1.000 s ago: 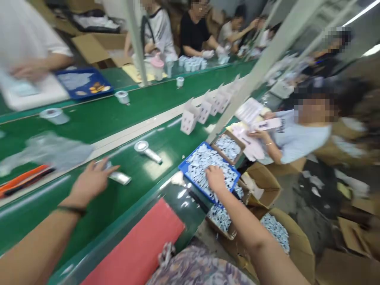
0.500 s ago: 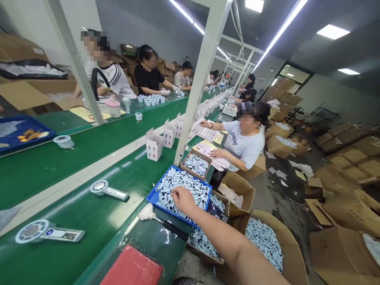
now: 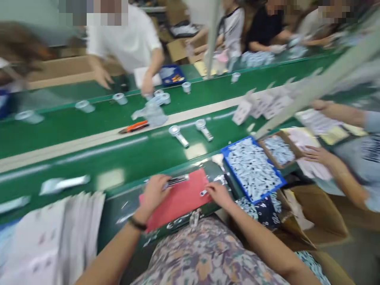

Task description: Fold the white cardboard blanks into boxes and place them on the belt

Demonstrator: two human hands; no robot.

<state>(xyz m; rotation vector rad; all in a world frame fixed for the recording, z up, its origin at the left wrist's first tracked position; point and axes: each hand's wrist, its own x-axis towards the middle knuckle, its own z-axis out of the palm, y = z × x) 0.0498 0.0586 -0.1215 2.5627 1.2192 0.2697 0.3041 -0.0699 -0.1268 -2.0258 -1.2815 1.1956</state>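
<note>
Over a red sheet (image 3: 181, 202) on the near bench, my left hand (image 3: 156, 192) is closed around a handheld fan (image 3: 179, 179). Its open handle with dark and silver insides points right; the fan's head is hidden by my fingers. To the right, my right hand (image 3: 219, 194) pinches a small pale-blue plastic cover (image 3: 203, 192) with a dark spot, just above the sheet. A blue tray (image 3: 225, 151) heaped with similar covers lies beyond my right hand. Two more fans, one of them a fan (image 3: 179, 136) with its handle toward me, rest on the green belt.
Orange-handled pliers (image 3: 135, 126) lie by the pale divider strip, beside a clear plastic bag (image 3: 154, 113). Folded white cartons (image 3: 59, 237) stand at my left. A dark-handled brush (image 3: 227, 174) lies left of the tray. A slanted post (image 3: 308, 93) and a co-worker's hand (image 3: 319, 154) are right.
My view has swung left and down. My right hand has come from the blue tray to the red sheet with a cover in its fingers. My left hand and its fan have entered view.
</note>
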